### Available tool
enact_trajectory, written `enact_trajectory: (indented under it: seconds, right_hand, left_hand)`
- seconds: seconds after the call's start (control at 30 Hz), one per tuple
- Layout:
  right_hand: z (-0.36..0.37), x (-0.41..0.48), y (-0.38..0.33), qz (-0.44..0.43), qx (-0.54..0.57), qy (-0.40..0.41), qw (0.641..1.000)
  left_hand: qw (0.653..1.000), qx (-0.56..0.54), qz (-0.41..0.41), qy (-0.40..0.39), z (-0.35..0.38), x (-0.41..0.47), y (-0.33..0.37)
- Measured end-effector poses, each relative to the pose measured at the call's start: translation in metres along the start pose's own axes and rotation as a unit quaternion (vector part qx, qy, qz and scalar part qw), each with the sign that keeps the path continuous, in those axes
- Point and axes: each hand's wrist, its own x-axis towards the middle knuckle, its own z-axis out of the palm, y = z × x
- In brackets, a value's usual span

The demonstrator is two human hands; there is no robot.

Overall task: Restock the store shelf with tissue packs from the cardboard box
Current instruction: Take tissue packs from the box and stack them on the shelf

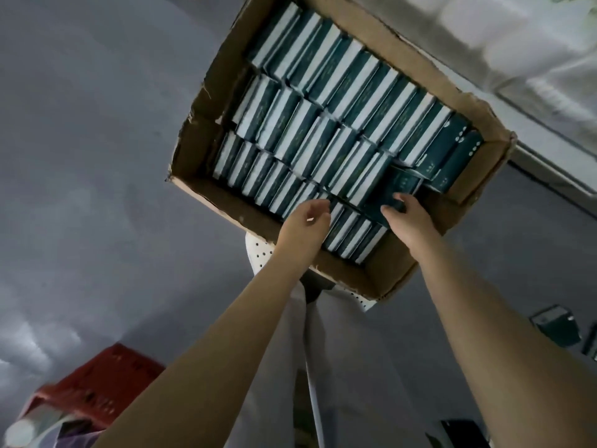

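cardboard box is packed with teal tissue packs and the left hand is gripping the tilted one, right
No. The head view shows the right hand gripping the tilted pack; the left hand holds nothing. The cardboard box is indeed packed with teal tissue packs.

Bare forearms (206, 367), whitish garment (352, 376).

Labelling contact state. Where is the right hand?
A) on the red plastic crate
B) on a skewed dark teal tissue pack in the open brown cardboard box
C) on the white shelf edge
B: the right hand grips the skewed dark teal tissue pack inside the open brown cardboard box.
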Motion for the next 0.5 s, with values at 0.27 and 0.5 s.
enact_trajectory:
  seconds: [0.27, 0.5]
  right_hand:
    - [0.005, 0.010, 0.005, -0.020, 0.011, 0.011, 1.000]
    - [0.003, -0.012, 0.008, -0.068, 0.073, 0.096, 0.990]
  left_hand:
    - [1.000, 0.004, -0.007, -0.017, -0.002, 0.012, -0.003]
    - [0.997, 0.056, 0.030, -0.050, -0.001, -0.008, 0.003]
